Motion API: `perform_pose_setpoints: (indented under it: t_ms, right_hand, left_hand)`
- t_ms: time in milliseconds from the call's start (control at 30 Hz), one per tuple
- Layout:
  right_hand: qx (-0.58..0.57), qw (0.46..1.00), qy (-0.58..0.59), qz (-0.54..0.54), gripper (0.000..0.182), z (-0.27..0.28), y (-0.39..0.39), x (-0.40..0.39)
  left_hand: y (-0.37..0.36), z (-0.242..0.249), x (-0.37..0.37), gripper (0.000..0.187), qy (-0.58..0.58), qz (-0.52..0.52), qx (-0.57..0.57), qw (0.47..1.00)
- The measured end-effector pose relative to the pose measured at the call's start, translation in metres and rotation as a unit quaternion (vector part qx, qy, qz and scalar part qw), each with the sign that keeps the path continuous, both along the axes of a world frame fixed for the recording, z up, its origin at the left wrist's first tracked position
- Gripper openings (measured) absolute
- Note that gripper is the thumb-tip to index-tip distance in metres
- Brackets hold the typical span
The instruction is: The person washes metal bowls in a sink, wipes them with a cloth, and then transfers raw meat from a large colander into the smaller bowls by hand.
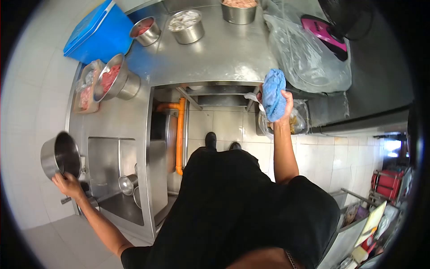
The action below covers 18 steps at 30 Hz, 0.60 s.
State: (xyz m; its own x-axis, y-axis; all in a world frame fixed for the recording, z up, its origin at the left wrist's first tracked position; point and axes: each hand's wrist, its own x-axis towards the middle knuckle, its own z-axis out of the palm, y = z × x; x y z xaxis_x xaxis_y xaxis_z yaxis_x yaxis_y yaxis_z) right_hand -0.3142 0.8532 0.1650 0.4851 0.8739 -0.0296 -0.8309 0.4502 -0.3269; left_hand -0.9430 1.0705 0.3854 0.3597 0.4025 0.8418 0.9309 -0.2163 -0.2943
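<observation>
Head view, strongly distorted toward the edges, looks straight down over the person's black-clad torso, which hides most of the floor; only two dark shoe tips (221, 142) show on the tiles. Left hand (67, 184) reaches out over the left side, fingers clenched on the rim of a steel pot (59, 154) held tilted beside the sink (107, 179); the pot's inside is dark and its contents cannot be made out. A small steel cup (127, 184) lies inside the sink basin. Right hand (282, 107) is raised in front of the table (224, 54) edge, fingers grasping a bunched blue cloth (273, 94); the fingertips are hidden behind the cloth. Just beside that hand hangs a clear bag (298, 121) whose contents are unclear. On the table stand several steel bowls; one bowl of red meat (114, 80) sits near the left corner, and the farthest bowl (238, 11) is cut off by the upper frame edge. A blue lidded bin (98, 31) stands at the upper left. A large crumpled plastic sheet (309, 58) partly covers a pink and black object (327, 36) of uncertain kind. Items at the lower right are too small and warped to identify.
</observation>
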Motion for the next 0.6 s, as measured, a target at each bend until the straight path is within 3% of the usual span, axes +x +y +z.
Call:
perform_pose_setpoints:
  t_ms: [100, 167, 233, 267, 300, 333, 400, 433, 467, 600]
  right_hand:
    - [-0.041, 0.997, -0.044, -0.041, 0.055, -0.032, -0.033, 0.019]
    - [-0.097, 0.992, 0.031, -0.068, 0.054, -0.035, -0.046, 0.019]
    - [-0.066, 0.996, -0.028, -0.045, 0.052, -0.039, -0.057, 0.016]
    - [-0.115, 0.989, -0.057, -0.067, 0.052, -0.041, -0.06, 0.014]
    - [-0.163, 0.979, -0.084, -0.089, 0.052, -0.043, -0.062, 0.01]
    - [-0.145, 0.982, -0.085, -0.081, 0.049, -0.045, -0.066, 0.005]
    - [-0.169, 0.97, -0.117, -0.126, 0.048, -0.043, -0.066, -0.006]
    - [-0.196, 0.955, -0.149, -0.166, 0.048, -0.042, -0.07, -0.009]
    - [-0.192, 0.962, -0.138, -0.134, 0.051, -0.045, -0.078, -0.01]
    - [-0.198, 0.949, -0.137, -0.203, 0.053, -0.024, -0.084, -0.026]
  left_hand:
    - [0.042, -0.004, 0.057, 0.01, -0.1, -0.053, -0.028, 0.993]
    - [0.059, -0.012, 0.136, 0.012, -0.13, -0.208, -0.039, 0.969]
    - [0.072, -0.028, 0.206, 0.01, -0.136, -0.257, -0.137, 0.947]
    - [0.076, -0.034, 0.246, 0.006, -0.111, -0.251, -0.164, 0.948]
    - [0.083, -0.045, 0.286, 0.012, -0.091, -0.315, -0.149, 0.933]
    - [0.093, -0.06, 0.321, 0.021, -0.084, -0.368, -0.134, 0.916]
    - [0.092, -0.075, 0.394, 0.026, -0.077, -0.424, -0.215, 0.876]
    - [0.093, -0.084, 0.427, 0.026, -0.058, -0.427, -0.277, 0.859]
    - [0.092, -0.093, 0.458, 0.025, -0.054, -0.449, -0.286, 0.845]
    - [0.076, -0.122, 0.554, 0.024, -0.047, -0.515, -0.314, 0.796]
